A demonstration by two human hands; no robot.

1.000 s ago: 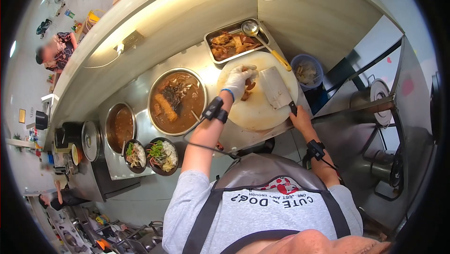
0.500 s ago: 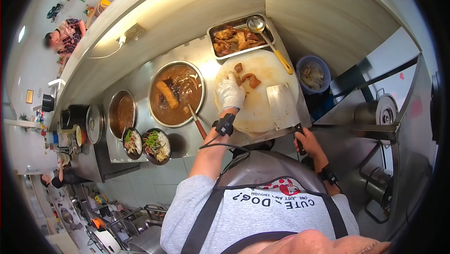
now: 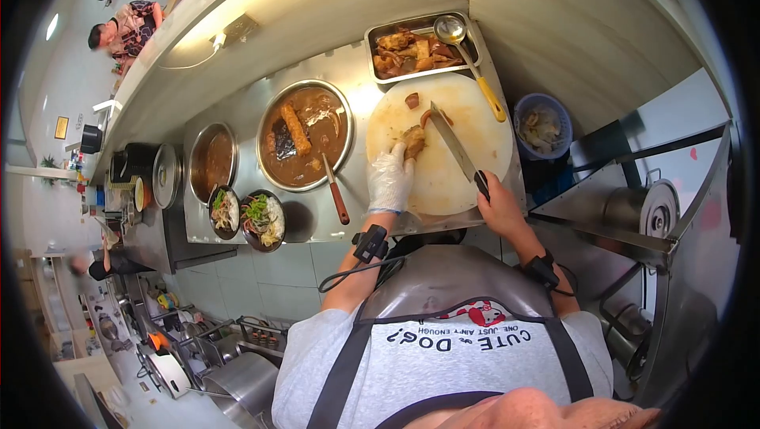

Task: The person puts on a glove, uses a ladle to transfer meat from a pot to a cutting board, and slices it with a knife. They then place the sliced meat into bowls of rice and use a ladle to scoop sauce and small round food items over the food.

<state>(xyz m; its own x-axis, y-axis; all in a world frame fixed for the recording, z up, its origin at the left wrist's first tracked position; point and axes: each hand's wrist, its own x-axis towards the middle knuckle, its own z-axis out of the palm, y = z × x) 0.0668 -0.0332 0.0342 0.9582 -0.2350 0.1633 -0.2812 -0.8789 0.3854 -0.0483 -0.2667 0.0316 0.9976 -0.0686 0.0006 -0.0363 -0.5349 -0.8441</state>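
My left hand (image 3: 390,180), in a clear plastic glove, grips a piece of braised meat (image 3: 413,141) on the round cutting board (image 3: 459,187). My bare right hand (image 3: 500,203) is wrapped round the black handle of a cleaver (image 3: 451,142). The cleaver stands edge-down, its blade slanting up and left across the board. Its tip is at a curved brown slice (image 3: 438,118), and part of that slice is hidden behind the blade. A small brown chunk (image 3: 412,100) lies farther back on the board.
Behind the board, a metal tray (image 3: 370,51) holds braised pieces; a yellow-handled ladle (image 3: 487,96) rests across it. To the left are two pots of brown sauce (image 3: 324,160) (image 3: 212,156) and two bowls of rice and vegetables (image 3: 263,219) (image 3: 224,214). A blue bucket (image 3: 564,144) is at right.
The cleaver has turned from lying flat to edge-down and moved left with my right hand. My left hand has drawn slightly back, gripping the meat piece. The curved slice now sits by the blade.
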